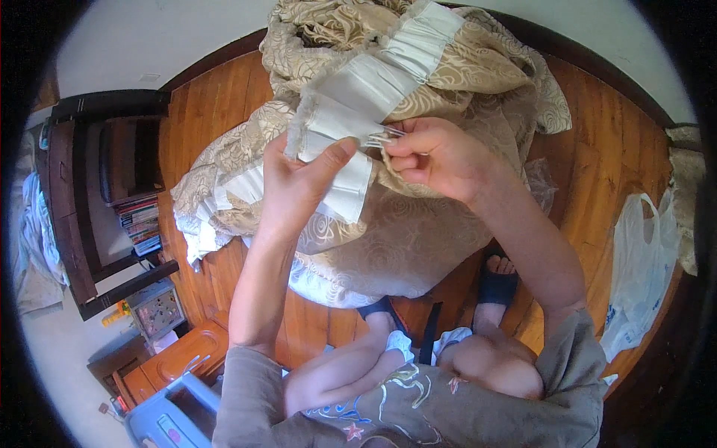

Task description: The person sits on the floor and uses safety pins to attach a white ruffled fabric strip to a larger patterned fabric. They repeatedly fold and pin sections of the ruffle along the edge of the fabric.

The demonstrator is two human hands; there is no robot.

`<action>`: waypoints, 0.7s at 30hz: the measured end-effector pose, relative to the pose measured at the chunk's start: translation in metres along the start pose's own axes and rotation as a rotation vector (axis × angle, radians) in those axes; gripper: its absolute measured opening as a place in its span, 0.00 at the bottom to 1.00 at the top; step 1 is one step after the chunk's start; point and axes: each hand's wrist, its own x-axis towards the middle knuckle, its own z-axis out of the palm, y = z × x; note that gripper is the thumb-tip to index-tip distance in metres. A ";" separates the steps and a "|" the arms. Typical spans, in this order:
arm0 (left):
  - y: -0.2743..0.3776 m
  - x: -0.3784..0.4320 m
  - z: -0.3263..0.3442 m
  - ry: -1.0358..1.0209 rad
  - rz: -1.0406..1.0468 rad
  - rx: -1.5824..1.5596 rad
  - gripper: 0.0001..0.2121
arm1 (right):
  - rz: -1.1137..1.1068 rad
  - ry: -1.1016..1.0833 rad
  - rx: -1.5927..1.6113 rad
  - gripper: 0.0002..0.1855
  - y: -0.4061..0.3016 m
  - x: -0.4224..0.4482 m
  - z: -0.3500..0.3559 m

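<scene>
A large beige patterned curtain (386, 241) lies heaped on the floor before me. White heading tape (358, 84) runs along its frayed top edge, gathered in places. My left hand (305, 173) pinches this tape between thumb and fingers, the thumb on top. In the fingertips of my right hand (434, 154) is a pronged metal curtain hook (381, 138). Its thin prongs meet the tape just right of my left thumb; how deep they sit in it I cannot tell. A fold of curtain hangs just under my right fingers.
A white plastic bag (638, 274) lies on the wooden floor (588, 173) at right. Clear plastic wrap (540, 182) sits beside the curtain. At left stand a dark wooden cabinet (67, 207), stacked books (140, 224), a wooden stool (179, 355) and a blue plastic container (173, 414).
</scene>
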 end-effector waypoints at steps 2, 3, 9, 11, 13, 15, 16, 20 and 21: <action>-0.004 0.001 0.000 -0.015 0.028 0.000 0.10 | -0.022 0.052 -0.013 0.06 0.002 0.001 0.002; -0.005 0.000 -0.001 -0.022 0.040 0.000 0.11 | -0.021 0.077 -0.022 0.07 0.001 -0.002 0.007; -0.003 0.000 0.000 0.038 0.012 0.022 0.15 | -0.050 -0.007 -0.008 0.12 0.002 -0.001 0.003; -0.001 -0.001 0.002 0.049 0.013 -0.008 0.13 | -0.051 -0.004 -0.012 0.14 0.002 -0.002 0.003; -0.001 -0.001 0.002 0.053 -0.002 -0.021 0.13 | -0.048 0.007 -0.014 0.15 0.001 -0.001 0.004; -0.001 -0.001 0.002 0.048 -0.033 -0.021 0.16 | -0.066 0.008 0.000 0.11 0.002 0.000 0.006; -0.002 -0.001 0.002 0.053 -0.019 -0.038 0.15 | -0.077 0.010 0.007 0.10 0.002 0.000 0.006; -0.007 0.000 0.002 0.053 -0.001 -0.085 0.13 | -0.030 0.031 -0.017 0.09 0.002 0.003 0.000; -0.007 0.000 0.002 0.048 -0.005 -0.094 0.13 | -0.006 0.056 -0.014 0.08 0.001 0.003 0.001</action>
